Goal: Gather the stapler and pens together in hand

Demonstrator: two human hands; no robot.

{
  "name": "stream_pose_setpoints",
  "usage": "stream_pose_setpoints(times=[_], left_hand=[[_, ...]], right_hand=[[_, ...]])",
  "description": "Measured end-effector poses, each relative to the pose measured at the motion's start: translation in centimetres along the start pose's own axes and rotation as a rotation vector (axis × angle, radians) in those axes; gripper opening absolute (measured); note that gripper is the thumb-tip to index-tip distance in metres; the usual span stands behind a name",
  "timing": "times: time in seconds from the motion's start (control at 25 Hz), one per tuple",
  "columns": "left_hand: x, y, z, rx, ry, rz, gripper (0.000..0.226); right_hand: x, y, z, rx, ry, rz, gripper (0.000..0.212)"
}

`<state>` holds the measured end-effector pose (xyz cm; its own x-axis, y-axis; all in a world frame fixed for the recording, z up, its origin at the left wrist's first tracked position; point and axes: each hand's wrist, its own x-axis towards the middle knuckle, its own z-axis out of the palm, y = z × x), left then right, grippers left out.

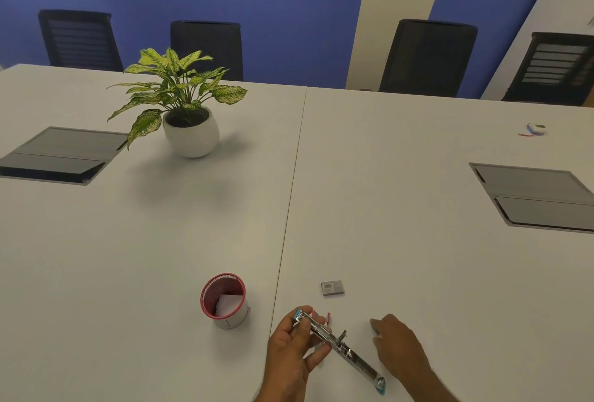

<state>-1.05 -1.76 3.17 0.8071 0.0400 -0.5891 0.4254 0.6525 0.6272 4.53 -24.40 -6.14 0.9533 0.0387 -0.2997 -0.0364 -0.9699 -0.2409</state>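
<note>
With the left hand (pixel 294 348) gripping the opened stapler (pixel 340 345) above the desk (pixel 401 241), steady its tray level, while the right hand (pixel 397 345), fingers loose and empty, should pinch staples cleanly near the box (pixel 332 288).

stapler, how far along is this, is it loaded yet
Done: the stapler is swung open. In hand: the left hand grips it while the right hand rests on the table. Left: the small staple box lies untouched, and the stapler is not yet closed.
</note>
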Motion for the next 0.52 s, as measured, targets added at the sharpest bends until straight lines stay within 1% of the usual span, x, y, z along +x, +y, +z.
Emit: stream_pose_setpoints(times=[0.12,0.16,0.24,0.28,0.32,0.36,0.4,0.44,0.48,0.52], left_hand=[[0.1,0.1,0.0,-0.001,0.003,0.006,0.019],[0.1,0.1,0.1,-0.005,0.002,0.009,0.019],[-0.1,0.1,0.3,-0.013,-0.004,0.012,0.019],[-0.1,0.1,0.4,-0.013,-0.007,0.012,0.020],[-0.2,0.1,0.5,-0.009,-0.008,0.011,0.020],[-0.2,0.1,0.6,-0.003,-0.010,0.011,0.020],[-0.2,0.2,0.7,0.003,-0.014,0.011,0.019],[-0.3,0.2,0.8,0.007,-0.019,0.009,0.019],[-0.3,0.2,0.9,0.008,-0.022,0.008,0.019],[-0.4,0.2,1.0,0.008,-0.024,0.008,0.019]], right_hand=[[-0.1,-0.6,0.2,-0.073,0.032,-0.038,0.016],[-0.3,-0.9,0.2,-0.081,-0.007,-0.013,0.013],[-0.2,-0.7,0.5,-0.101,-0.029,-0.012,0.043],[0.1,-0.4,0.8,-0.117,0.034,-0.066,0.047],[-0.4,-0.8,0.3,-0.120,-0.014,-0.050,0.037],[-0.5,-1.3,0.0,-0.099,0.019,-0.046,0.021],[-0.4,-1.3,0.0,-0.042,0.068,-0.025,0.018],[-0.4,-1.4,-0.2,0.044,0.100,0.005,0.025],[-0.5,-1.8,-0.7,0.136,0.093,0.086,0.028],[-0.5,-1.9,-1.2,0.232,0.104,0.139,0.027]])
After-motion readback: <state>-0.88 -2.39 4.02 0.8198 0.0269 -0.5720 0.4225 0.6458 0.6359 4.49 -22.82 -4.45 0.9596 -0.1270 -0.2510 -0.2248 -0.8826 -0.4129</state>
